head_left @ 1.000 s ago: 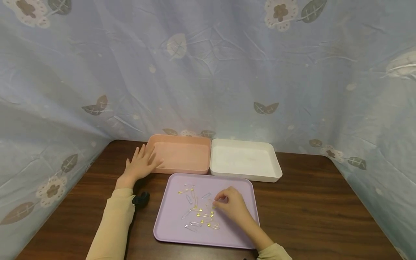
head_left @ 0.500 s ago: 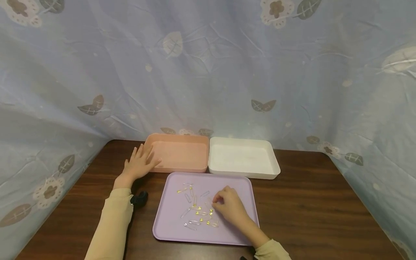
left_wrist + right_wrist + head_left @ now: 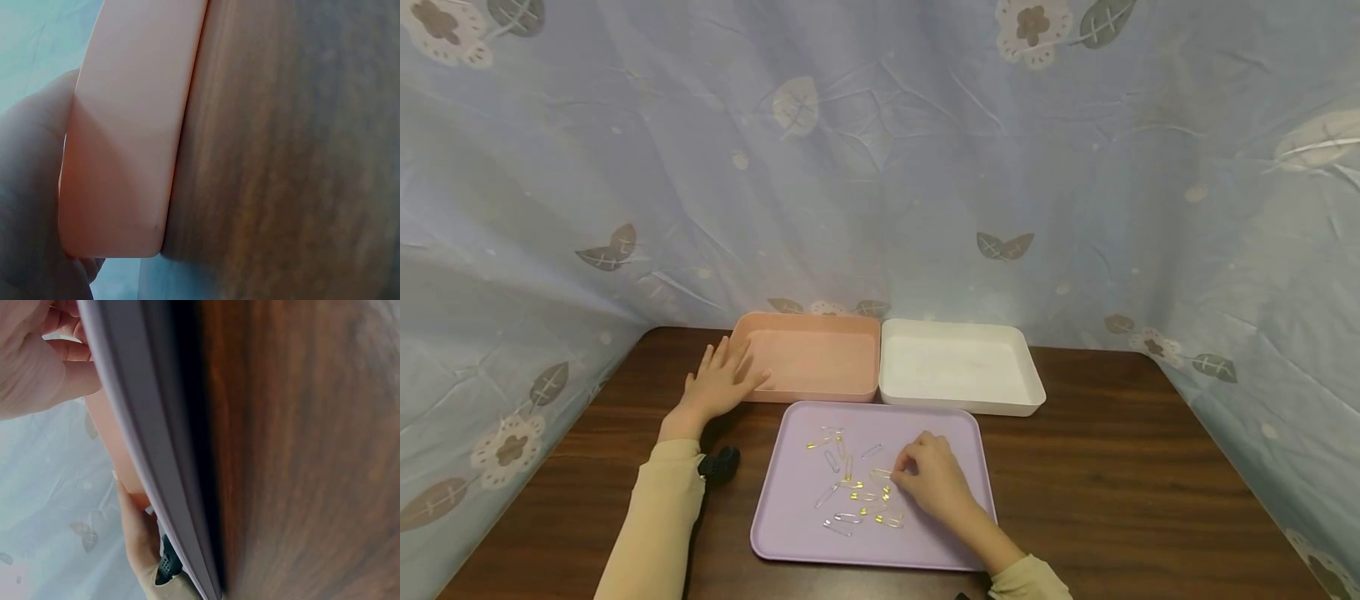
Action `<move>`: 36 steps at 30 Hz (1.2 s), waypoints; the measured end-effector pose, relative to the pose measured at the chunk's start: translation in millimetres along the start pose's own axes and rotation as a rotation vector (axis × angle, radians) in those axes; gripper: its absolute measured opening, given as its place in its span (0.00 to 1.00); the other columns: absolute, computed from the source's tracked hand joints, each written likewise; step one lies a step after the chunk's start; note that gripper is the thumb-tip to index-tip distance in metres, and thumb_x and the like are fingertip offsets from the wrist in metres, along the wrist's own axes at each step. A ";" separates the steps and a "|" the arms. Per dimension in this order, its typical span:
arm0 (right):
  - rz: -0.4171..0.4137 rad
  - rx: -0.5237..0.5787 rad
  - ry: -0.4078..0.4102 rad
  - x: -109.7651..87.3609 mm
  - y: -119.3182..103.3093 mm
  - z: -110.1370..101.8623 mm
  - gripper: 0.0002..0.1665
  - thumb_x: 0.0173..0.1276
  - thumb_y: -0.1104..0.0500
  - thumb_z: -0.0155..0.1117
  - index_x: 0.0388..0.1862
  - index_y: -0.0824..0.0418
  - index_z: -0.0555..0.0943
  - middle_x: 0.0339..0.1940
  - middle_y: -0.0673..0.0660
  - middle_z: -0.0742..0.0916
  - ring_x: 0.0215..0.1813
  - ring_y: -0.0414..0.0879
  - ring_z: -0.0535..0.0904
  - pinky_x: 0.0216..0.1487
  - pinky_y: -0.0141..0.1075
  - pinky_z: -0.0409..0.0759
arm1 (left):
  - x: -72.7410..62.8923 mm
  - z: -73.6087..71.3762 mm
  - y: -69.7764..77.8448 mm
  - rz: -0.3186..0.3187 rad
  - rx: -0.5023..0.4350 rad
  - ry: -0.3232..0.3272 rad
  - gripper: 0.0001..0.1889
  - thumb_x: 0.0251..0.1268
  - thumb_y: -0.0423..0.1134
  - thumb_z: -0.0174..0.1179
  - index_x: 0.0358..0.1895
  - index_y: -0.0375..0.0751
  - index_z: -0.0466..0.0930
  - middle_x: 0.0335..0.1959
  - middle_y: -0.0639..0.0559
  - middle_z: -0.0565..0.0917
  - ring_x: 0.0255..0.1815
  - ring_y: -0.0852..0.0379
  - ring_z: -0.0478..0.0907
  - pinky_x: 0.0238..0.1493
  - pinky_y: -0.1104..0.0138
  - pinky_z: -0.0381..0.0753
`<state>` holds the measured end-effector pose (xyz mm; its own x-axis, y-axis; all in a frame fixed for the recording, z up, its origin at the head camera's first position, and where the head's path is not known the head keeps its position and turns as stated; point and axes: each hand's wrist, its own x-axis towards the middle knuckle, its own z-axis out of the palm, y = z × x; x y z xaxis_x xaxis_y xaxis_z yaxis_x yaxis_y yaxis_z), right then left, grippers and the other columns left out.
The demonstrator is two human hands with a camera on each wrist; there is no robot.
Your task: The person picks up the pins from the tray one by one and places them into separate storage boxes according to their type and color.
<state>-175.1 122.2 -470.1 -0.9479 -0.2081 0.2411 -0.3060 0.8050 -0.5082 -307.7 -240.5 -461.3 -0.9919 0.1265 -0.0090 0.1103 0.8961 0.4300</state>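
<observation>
My right hand (image 3: 932,477) is over the lilac tray (image 3: 940,554), thumb and index fingertips together at the end of a gold safety pin (image 3: 880,473). In the right wrist view the tray's rim hides those fingertips. Several more safety pins lie scattered to the left, some gold with yellow heads (image 3: 865,497), others silver (image 3: 848,518). My left hand (image 3: 718,385) rests with spread fingers over the left side of the pink tray (image 3: 820,396). In the left wrist view that tray's outer wall (image 3: 125,144) stands beside the hand.
A white tray (image 3: 962,408) stands right of the pink one, both behind the lilac tray. All are on a dark wooden table (image 3: 1120,467). A patterned curtain (image 3: 880,167) hangs around the back and sides. A black wrist camera (image 3: 721,464) sits by my left sleeve.
The gold safety pin at my right fingertips has turned and shows more clearly. My right hand has barely moved, my left hand stays at the pink tray, and the head view has shifted slightly.
</observation>
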 end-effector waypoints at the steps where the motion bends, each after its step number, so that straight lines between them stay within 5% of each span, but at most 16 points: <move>1: -0.006 -0.004 0.001 -0.2 0.3 0.0 0.11 0.51 0.60 0.75 0.18 0.52 0.80 0.26 0.48 0.75 0.34 0.42 0.66 0.34 0.32 0.63 | 0.0 0.2 0.3 0.000 -0.001 -0.002 0.47 0.64 0.75 0.41 0.79 0.62 0.33 0.80 0.37 0.33 0.79 0.30 0.30 0.63 0.22 0.40; 36: -0.153 -0.129 0.129 4.1 0.7 -10.6 0.12 0.50 0.59 0.76 0.20 0.52 0.78 0.28 0.47 0.76 0.33 0.43 0.68 0.34 0.33 0.67 | -2.4 -1.8 3.1 0.011 -0.031 -0.012 0.47 0.65 0.73 0.42 0.80 0.56 0.35 0.80 0.35 0.34 0.77 0.26 0.32 0.61 0.21 0.42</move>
<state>-178.2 127.8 -460.8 -0.8699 -0.2669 0.4148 -0.4234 0.8355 -0.3502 -305.1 -238.8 -458.3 -0.9898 0.1414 -0.0150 0.1190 0.8813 0.4574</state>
